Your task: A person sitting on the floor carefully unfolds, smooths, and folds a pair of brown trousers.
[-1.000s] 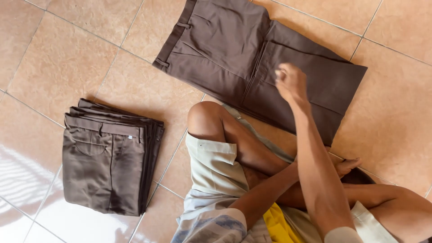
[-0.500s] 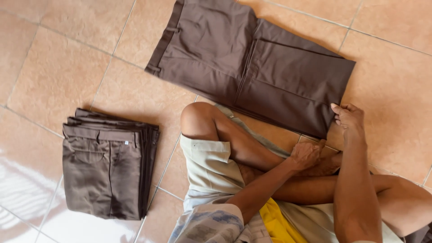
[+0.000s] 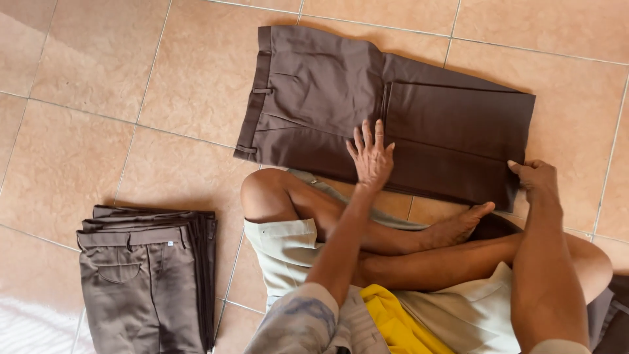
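While dark brown cloth shorts (image 3: 386, 111) lie flat on tan floor tiles (image 3: 98, 59), left hand (image 3: 371, 156) presses open-palmed mid-garment; right hand (image 3: 537, 176) pinches the hem corner; folded brown stack (image 3: 147, 278) sits well apart.

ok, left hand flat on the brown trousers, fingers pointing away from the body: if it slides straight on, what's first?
Left hand would likely cross more trousers, reaching their far edge, then bare floor tile.

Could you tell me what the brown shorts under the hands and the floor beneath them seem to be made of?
The dark brown shorts spread on the floor look like a smooth woven cloth, matte, holding sharp pressed creases; the exact fibre cannot be told. The peach-coloured tiled floor looks like glazed ceramic, with grout lines and a soft sheen.
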